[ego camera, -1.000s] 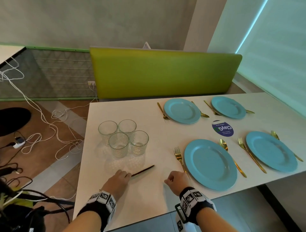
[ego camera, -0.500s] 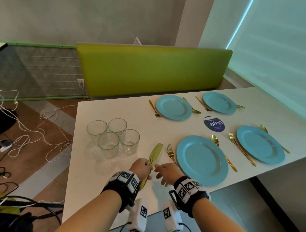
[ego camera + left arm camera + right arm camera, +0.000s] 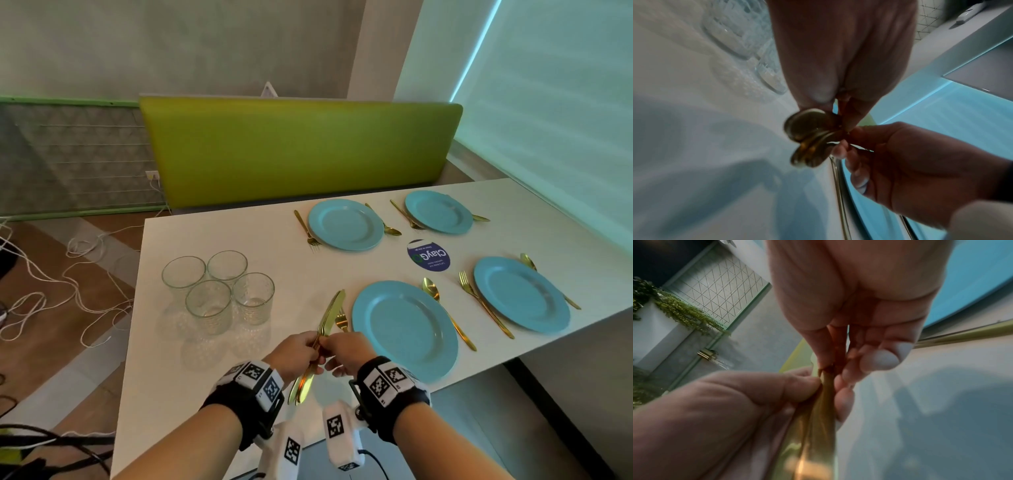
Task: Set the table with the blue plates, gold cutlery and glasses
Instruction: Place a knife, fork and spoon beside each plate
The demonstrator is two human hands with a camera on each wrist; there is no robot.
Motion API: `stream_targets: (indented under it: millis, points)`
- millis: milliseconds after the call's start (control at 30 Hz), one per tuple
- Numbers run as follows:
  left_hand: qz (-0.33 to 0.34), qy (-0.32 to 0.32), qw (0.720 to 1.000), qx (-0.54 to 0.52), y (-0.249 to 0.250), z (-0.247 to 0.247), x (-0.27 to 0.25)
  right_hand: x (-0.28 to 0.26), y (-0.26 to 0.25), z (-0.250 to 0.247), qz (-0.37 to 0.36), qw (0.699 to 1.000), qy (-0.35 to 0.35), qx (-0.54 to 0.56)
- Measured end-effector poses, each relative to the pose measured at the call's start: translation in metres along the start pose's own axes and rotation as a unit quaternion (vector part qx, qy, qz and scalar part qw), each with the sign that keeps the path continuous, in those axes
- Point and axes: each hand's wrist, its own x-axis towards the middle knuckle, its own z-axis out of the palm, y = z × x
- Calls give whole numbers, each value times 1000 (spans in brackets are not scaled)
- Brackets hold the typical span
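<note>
Left hand [image 3: 296, 354] and right hand [image 3: 346, 353] both pinch a bundle of gold knives [image 3: 329, 317] above the worktop [image 3: 212, 394].

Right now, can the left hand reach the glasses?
Probably not yet. The glasses stand close to the left hand with bare table between, but that hand grips the gold knives, so its fingers aren't free.

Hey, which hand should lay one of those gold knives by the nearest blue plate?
Right, probably. The left hand grips the bundle of gold knives, while the right hand already pinches at them and sits on the side of the nearest blue plate, beside the gold fork.
</note>
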Motion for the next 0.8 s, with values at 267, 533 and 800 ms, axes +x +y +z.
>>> stream_targets:
  millis: [267, 533, 800]
  points:
    - [-5, 73, 997, 14, 0, 6, 4, -4, 1, 0, -42, 998, 30, -45]
    - [-34, 137, 988, -58, -5, 9, 5, 3, 9, -8, -39, 990, 121, -52]
    - [-43, 224, 971, -69, -2, -10, 10, 7, 28, -13, -25, 979, 114, -170]
